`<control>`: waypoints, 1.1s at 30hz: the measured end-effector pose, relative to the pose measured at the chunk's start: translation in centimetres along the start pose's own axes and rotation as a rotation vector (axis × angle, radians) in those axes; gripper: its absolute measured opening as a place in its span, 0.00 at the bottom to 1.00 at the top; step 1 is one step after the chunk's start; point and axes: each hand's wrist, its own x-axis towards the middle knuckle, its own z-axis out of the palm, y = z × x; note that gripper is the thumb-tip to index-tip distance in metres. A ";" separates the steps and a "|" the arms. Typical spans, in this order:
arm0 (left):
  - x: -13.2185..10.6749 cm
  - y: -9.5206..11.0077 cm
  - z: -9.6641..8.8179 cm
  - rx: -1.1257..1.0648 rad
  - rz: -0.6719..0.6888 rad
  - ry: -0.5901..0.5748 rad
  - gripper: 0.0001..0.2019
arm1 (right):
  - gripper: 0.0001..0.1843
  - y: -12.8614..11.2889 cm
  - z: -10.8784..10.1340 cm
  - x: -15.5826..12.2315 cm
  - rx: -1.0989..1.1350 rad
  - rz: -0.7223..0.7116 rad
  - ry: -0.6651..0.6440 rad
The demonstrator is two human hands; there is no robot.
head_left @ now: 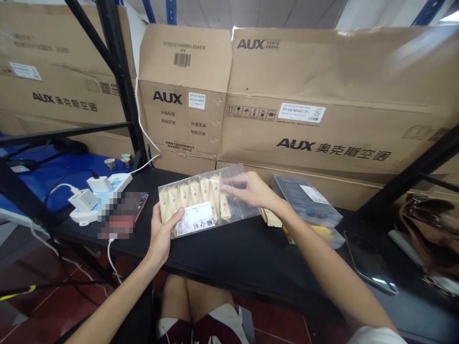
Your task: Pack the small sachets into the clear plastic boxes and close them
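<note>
My left hand (163, 231) grips the left end of a clear plastic bag (244, 206), its thumb on a white label (195, 219) with printed and handwritten-looking characters. Inside stand several small brown paper packets (194, 192), side by side in a row. At the bag's right end, my right hand (249, 186) has its fingers within the clear plastic. They pinch the top of the rightmost paper packet (224, 206), which leans a little apart from the others. The fingertips are slightly blurred behind the plastic. More brown paper packets (271, 217) lie on the black table under my right wrist.
To the right lie a dark plastic-wrapped box (299, 198), a yellow bagged item (322, 232), a phone (369, 260) and a brown bag (430, 224). A power strip (118, 181) and a charging phone (138, 210) are left. Cardboard boxes (304, 129) line the back.
</note>
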 end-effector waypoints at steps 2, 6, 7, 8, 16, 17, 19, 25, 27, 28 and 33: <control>0.0 0.0 0.0 0.009 -0.005 0.000 0.32 | 0.28 0.0 -0.3 -0.1 -0.091 -0.084 -0.080; 0.1 0.4 0.3 -0.069 -0.023 0.060 0.29 | 0.26 1.3 -2.9 0.1 -0.098 0.017 0.137; 0.1 0.5 0.4 -0.091 -0.023 0.081 0.28 | 0.25 1.9 -3.7 0.1 -0.179 0.117 0.164; 0.1 0.6 0.5 -0.110 -0.020 0.100 0.27 | 0.23 2.6 -4.3 0.1 -0.303 0.236 0.138; 0.2 0.4 0.4 -0.105 -0.003 0.106 0.26 | 0.19 7.4 -2.0 0.7 -0.719 0.642 -0.310; 0.2 0.4 0.4 -0.104 -0.003 0.105 0.26 | 0.23 7.5 -1.4 0.9 -0.716 0.623 -0.327; 0.3 0.3 0.3 -0.109 -0.001 0.107 0.27 | 0.31 7.5 -0.6 1.1 -0.695 0.570 -0.350; 0.2 0.4 0.4 -0.104 0.001 0.114 0.26 | 0.37 7.6 -0.4 0.8 -0.667 0.590 -0.381; 0.2 0.4 0.5 -0.105 0.000 0.113 0.26 | 0.33 7.7 -0.9 0.8 -0.627 0.595 -0.378; 0.2 0.4 0.5 -0.108 0.000 0.114 0.26 | 0.32 7.7 -1.4 0.8 -0.599 0.572 -0.356; 0.2 0.4 0.5 -0.123 0.001 0.116 0.26 | 0.37 6.5 -5.0 1.2 -0.376 0.298 0.008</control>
